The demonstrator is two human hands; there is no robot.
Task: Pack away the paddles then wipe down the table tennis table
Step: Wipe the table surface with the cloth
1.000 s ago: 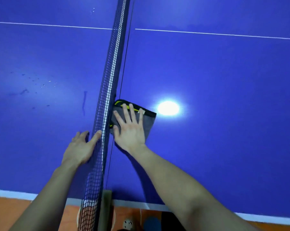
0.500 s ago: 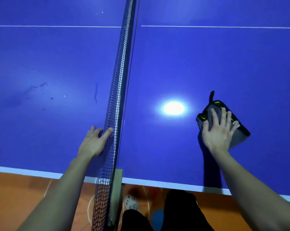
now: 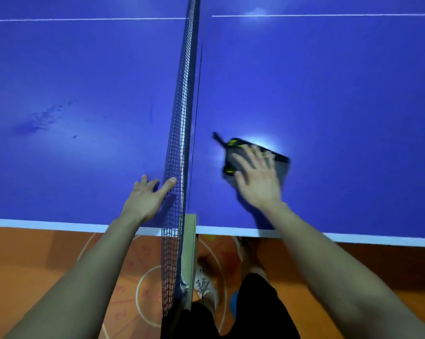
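Two hands down on the blue table (image 3: 328,94) for us, just past its near edge. Our left hand (image 3: 145,199) lies flat, fingers straight, thumb against the net (image 3: 179,118). Across the net, our right hand (image 3: 258,182) presses with spread fingers on the grey cloth (image 3: 281,165), blurred, its black-and-yellow edge poking out beyond our fingertips.

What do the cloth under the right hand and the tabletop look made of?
Cloth: soft grey fabric, perhaps microfibre, with black-and-yellow trim; it lies limp and flat under the right hand, though blurred. Tabletop: hard, smooth, blue-coated board, semi-gloss; a lamp's glare reflects beside the cloth.
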